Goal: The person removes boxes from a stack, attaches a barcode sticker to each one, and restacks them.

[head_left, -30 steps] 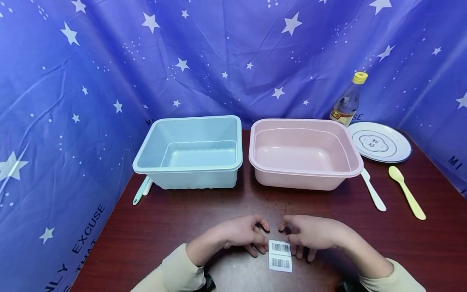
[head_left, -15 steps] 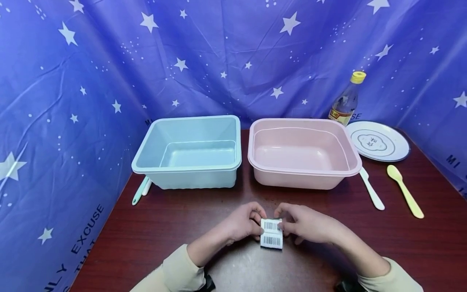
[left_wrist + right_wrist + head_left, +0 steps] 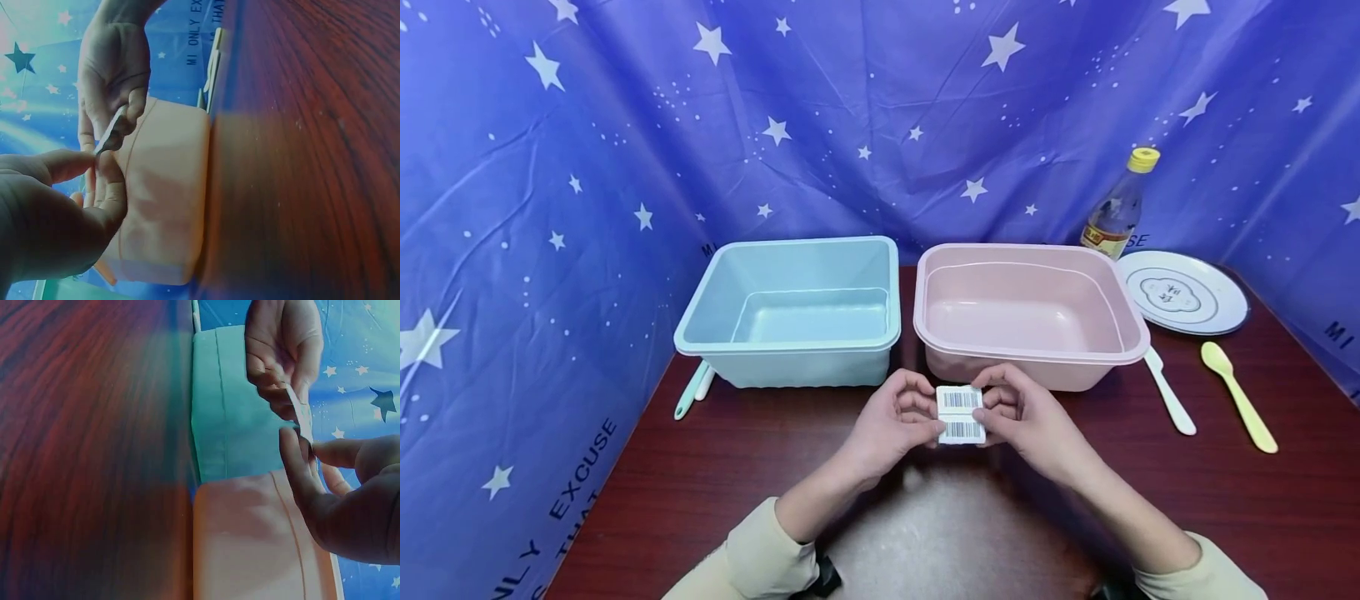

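A small white card or label sheet [image 3: 960, 414] with two barcodes is held up in front of the basins. My left hand [image 3: 891, 421] pinches its left edge between thumb and fingers. On the opposite edge, my right hand [image 3: 1030, 425] pinches it the same way. The left wrist view shows the thin label sheet [image 3: 111, 130] edge-on between both hands, and so does the right wrist view, where the label sheet [image 3: 300, 415] looks slightly bent. Just behind the hands stand a light blue basin [image 3: 797, 367] and a pink basin [image 3: 1015, 371].
On the right lie a white knife [image 3: 1170, 392], a yellow spoon [image 3: 1238, 397] and a white plate [image 3: 1217, 292]. A yellow-capped bottle [image 3: 1112, 212] stands behind the pink basin. A pale green handle [image 3: 688, 396] and a white one stick out by the blue basin. Starry blue cloth [image 3: 850, 100] surrounds the table.
Both hands were beside the label sheet near the table's front. They took hold of it, raised it and moved it forward towards the basins.
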Available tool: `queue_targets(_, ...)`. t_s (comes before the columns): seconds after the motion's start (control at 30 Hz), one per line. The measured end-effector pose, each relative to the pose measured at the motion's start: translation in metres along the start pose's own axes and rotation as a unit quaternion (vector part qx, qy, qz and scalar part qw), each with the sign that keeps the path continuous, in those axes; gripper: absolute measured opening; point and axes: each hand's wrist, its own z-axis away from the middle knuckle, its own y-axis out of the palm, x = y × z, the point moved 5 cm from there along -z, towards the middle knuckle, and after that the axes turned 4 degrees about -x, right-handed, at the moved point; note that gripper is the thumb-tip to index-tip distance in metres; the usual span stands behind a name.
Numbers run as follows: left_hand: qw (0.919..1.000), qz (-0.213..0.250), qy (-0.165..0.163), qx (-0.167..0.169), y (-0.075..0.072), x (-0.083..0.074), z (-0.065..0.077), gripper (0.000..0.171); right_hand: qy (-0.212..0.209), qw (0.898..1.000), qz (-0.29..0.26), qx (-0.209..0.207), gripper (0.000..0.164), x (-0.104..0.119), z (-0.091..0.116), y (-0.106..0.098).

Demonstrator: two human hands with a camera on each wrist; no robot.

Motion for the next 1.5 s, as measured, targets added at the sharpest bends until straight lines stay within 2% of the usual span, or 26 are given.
queue_targets(0.1,0.9999,0.009,0.003,-0.006,0.0,-0.001,0.0,0.036,-0.079,0.992,0.09,-0.044,0.023,0.004,0.001,0.0)
queue_targets(0.2,0.9999,0.014,0.006,-0.007,0.001,-0.002,0.0,0.034,-0.167,0.963,0.192,-0.091,0.026,0.01,0.004,0.001)
queue_targets(0.27,0.9998,0.02,0.006,-0.004,0.002,-0.002,0.001,0.033,-0.204,0.951,0.21,-0.097,0.029,0.013,0.006,0.004)
queue_targets(0.33,0.9997,0.022,0.007,-0.001,0.003,-0.002,0.002,0.031,-0.222,0.945,0.218,-0.097,0.031,0.015,0.008,0.006)
queue_targets(0.53,0.9999,0.006,0.006,0.013,0.005,-0.001,0.003,0.028,-0.211,0.959,0.179,-0.065,0.025,0.014,0.01,0.014)
queue_targets(0.63,0.9998,-0.007,0.006,0.019,0.006,0.0,0.004,0.026,-0.199,0.961,0.179,-0.062,0.021,0.014,0.01,0.015)
queue_targets(0.87,0.999,-0.025,0.012,0.035,0.009,0.001,0.004,0.027,-0.174,0.973,0.144,-0.053,0.012,0.012,0.01,0.016)
queue_targets(1.03,0.999,-0.021,0.008,0.038,0.009,0.002,0.004,0.026,-0.164,0.971,0.161,-0.059,0.013,0.01,0.009,0.012)
queue_targets(1.13,0.999,-0.028,0.001,0.035,0.008,0.004,0.002,0.026,-0.149,0.968,0.189,-0.068,0.016,0.009,0.007,0.008)
queue_targets(1.3,0.9978,-0.061,-0.01,0.025,0.002,0.008,-0.001,0.027,-0.13,0.96,0.235,-0.084,0.018,0.009,0.003,-0.003)
queue_targets(1.5,0.9941,-0.097,-0.043,0.024,-0.004,0.017,-0.005,0.028,-0.126,0.949,0.27,-0.102,0.018,0.012,0.003,-0.016)
